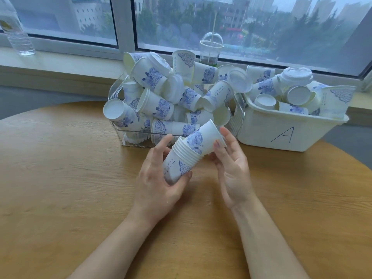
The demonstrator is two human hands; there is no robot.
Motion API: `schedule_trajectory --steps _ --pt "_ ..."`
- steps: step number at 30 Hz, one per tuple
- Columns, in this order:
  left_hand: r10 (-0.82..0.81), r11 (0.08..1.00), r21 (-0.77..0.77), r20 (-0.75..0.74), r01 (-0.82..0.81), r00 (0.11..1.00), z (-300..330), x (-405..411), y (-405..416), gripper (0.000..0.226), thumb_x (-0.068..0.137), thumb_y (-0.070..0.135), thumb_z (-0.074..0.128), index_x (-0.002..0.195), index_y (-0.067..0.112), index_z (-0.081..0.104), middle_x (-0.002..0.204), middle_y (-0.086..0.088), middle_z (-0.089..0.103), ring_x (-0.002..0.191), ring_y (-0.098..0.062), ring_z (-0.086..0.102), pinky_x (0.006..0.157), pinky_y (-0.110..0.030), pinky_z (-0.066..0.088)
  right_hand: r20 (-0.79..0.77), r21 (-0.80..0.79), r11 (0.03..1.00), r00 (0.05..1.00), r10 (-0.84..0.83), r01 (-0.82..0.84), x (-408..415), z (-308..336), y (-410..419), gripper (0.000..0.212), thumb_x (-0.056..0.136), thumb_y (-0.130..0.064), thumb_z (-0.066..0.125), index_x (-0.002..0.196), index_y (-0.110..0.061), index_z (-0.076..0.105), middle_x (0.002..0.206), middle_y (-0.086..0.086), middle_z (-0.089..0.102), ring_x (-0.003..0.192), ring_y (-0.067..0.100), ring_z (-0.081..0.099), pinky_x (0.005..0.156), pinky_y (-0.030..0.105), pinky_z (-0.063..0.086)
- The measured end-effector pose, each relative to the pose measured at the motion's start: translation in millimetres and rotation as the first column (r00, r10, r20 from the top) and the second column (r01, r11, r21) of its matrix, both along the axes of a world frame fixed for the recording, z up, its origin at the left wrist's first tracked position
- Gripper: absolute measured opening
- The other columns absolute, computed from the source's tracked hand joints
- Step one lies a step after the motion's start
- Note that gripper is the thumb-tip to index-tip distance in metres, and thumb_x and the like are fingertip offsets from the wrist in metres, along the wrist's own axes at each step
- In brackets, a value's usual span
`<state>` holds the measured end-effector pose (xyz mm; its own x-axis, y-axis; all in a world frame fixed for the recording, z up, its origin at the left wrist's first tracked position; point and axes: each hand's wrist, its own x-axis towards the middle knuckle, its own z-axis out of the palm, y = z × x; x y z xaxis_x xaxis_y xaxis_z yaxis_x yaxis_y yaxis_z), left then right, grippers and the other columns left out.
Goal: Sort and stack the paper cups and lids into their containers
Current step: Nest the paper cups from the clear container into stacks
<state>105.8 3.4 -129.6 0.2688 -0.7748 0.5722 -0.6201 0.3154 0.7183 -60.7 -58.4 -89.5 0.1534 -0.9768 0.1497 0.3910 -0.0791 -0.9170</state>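
A round wooden table (60, 178) stood before a rainy window. At centre frame the left hand (159, 178) gripped a nested cup stack (181, 158), its long axis tilted up-right; the right hand (231, 166) pinched the topmost cup (207, 135). Behind, a clear bin (116, 91) and the white tub marked A (261, 133) overflowed with cups and lids.

White bin (261, 129): a large hand-drawn capital "A" in dark marker on its front wall.
Paper cups (155, 77): small blue vertical print beside the floral pattern, too small to read.
Water bottle (15, 27): label unreadable.
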Motion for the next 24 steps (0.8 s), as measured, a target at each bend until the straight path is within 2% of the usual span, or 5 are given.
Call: schedule_trajectory --steps 5,11,17,21,24 --pt "-0.023 1.000 -0.010 -0.018 0.022 1.000 -0.6 2.4 0.7 0.091 0.077 0.038 0.084 0.156 0.030 0.041 0.113 0.015 0.056 0.108 -0.011 0.059 0.089 -0.036 0.056 -0.073 0.006 0.998 0.995 0.070 -0.070 2.8 -2.2 2.8 0.073 0.079 -0.035 0.082 0.145 -0.015 0.056 0.137 0.008 0.069 0.132 0.023 0.062 0.115 0.038 0.046" --pt "-0.089 0.994 -0.058 0.016 0.090 0.996 -0.3 1.5 0.6 0.088 0.079 0.040 0.081 0.157 0.034 0.040 0.122 0.012 0.059 0.113 -0.009 0.059 0.091 -0.033 0.055 -0.130 0.028 0.990 0.982 0.140 -0.137 6.0 -4.5 4.6 0.066 0.079 -0.032 0.083 0.139 -0.015 0.062 0.128 0.002 0.074 0.125 0.014 0.065 0.107 0.032 0.046" --pt "-0.078 0.996 -0.050 -0.001 0.078 0.997 1.8 3.6 1.1 0.086 0.079 0.035 0.085 0.156 0.030 0.046 0.125 0.010 0.061 0.112 -0.012 0.061 0.092 -0.036 0.055 -0.161 0.033 0.982 0.968 0.190 -0.187 6.8 -7.9 3.7 0.067 0.080 -0.030 0.083 0.141 -0.013 0.061 0.134 0.007 0.071 0.130 0.020 0.062 0.109 0.036 0.044" --pt "-0.087 0.995 -0.059 -0.004 0.087 0.996 2.1 3.5 1.9 0.086 0.080 0.034 0.085 0.156 0.029 0.046 0.128 0.012 0.060 0.115 -0.015 0.062 0.094 -0.034 0.055 -0.178 0.028 0.976 0.960 0.216 -0.214 6.7 -8.1 5.5 0.058 0.086 -0.025 0.079 0.140 -0.014 0.061 0.136 0.009 0.070 0.134 0.025 0.061 0.114 0.040 0.044" --pt "-0.078 0.995 -0.057 -0.009 0.077 0.997 0.9 4.3 1.6 0.086 0.080 0.034 0.085 0.157 0.030 0.046 0.126 0.012 0.060 0.113 -0.015 0.062 0.094 -0.032 0.055 -0.209 0.023 0.977 0.955 0.212 -0.212 8.2 -7.5 8.0 0.058 0.086 -0.031 0.082 0.139 -0.015 0.063 0.137 0.010 0.069 0.135 0.028 0.060 0.117 0.045 0.044"
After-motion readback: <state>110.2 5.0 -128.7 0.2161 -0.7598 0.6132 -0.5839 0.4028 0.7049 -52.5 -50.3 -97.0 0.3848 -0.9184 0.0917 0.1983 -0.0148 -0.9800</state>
